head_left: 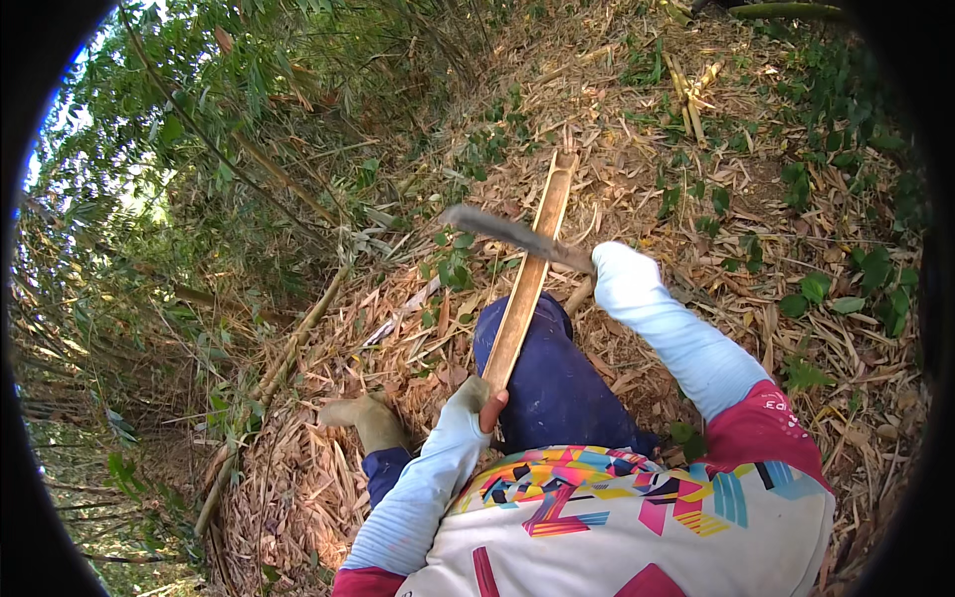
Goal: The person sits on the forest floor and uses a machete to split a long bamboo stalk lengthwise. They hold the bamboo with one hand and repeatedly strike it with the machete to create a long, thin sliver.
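A length of split bamboo (537,254), hollow side up, slants away from me across my bent knee in dark blue trousers. My left hand (476,400) is closed around its near end, the thumb lying along the edge. Above the bamboo's middle, my right hand (625,271) grips the handle of a machete (507,232). The dark blade points left and crosses over the bamboo; whether it touches cannot be told from here. Pale blue sleeves cover both forearms and reach over the backs of the hands, hiding most of the right fingers.
Dry leaf litter (398,348) covers the ground around me. Bamboo stems and foliage (249,149) crowd the left side. Cut yellowish bamboo pieces (690,99) lie at the far right. Low green plants (816,289) grow at right. My boot (373,418) rests at lower left.
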Demonstrator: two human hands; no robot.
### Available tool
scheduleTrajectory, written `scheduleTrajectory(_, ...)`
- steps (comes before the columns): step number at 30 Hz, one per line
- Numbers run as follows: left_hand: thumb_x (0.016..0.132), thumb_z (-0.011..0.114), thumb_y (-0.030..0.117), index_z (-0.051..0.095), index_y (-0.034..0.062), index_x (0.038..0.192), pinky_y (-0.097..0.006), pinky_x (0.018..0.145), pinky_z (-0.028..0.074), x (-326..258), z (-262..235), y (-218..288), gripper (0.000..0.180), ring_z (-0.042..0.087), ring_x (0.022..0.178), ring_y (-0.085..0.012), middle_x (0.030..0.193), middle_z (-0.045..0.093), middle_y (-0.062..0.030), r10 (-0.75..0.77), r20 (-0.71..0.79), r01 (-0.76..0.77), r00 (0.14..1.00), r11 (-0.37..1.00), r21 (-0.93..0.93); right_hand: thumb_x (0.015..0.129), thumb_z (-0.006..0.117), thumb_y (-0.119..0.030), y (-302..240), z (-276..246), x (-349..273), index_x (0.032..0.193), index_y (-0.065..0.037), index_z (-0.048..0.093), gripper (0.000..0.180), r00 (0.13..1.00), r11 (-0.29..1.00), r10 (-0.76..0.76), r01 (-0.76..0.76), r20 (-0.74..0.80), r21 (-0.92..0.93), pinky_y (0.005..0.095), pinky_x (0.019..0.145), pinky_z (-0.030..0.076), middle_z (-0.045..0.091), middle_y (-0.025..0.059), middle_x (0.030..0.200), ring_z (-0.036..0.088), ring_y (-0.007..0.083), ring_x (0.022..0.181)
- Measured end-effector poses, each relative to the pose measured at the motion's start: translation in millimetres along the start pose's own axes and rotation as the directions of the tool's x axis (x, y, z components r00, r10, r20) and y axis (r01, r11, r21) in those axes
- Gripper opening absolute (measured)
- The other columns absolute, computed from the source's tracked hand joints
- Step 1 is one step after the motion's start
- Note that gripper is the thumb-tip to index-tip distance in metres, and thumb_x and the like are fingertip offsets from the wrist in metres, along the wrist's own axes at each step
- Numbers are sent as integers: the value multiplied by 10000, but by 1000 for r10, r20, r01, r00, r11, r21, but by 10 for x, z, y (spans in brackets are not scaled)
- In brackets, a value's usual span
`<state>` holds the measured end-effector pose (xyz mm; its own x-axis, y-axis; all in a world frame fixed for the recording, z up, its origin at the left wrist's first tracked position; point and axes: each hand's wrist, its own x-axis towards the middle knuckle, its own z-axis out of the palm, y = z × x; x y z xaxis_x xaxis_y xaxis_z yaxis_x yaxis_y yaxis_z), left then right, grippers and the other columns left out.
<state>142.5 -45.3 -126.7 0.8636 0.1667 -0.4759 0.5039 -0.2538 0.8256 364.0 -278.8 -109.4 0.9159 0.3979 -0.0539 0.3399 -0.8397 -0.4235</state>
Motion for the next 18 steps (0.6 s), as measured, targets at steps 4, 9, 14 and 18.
scheduleTrajectory(4,906,640,407,549,-6,1204,-259,713,405,22,27,-144,517,509,785,-116,861,574,-24,56,-24,-55,998,998,19,806,648,-97,-358,-153,-124,1001,-131,740,219,898,936,-30,179,439,-302,416,828,541,725,124,1012,691,299,1018)
scheduleTrajectory(9,905,637,415,535,-30,1271,-276,776,426,21,-3,-100,586,533,848,-144,922,597,-57,0,11,-1,1000,999,55,877,566,-123,223,-219,292,974,-69,659,144,997,993,82,-82,-2,-80,436,784,534,695,166,893,692,350,894)
scheduleTrajectory(14,915,631,412,501,-48,1326,-320,983,404,-14,-14,53,631,562,1093,-225,1163,627,-155,32,12,-32,999,999,32,867,614,-132,-180,-211,200,1011,-107,710,175,924,943,84,48,373,-330,405,815,543,711,109,974,702,304,955)
scheduleTrajectory(18,914,635,393,462,-52,1383,-310,1027,376,39,-21,-265,669,542,1160,-228,1245,605,-166,5,45,-5,999,1000,12,855,614,-96,-21,-302,356,946,-86,680,113,978,973,-2,50,211,-224,419,792,543,702,137,886,697,328,895)
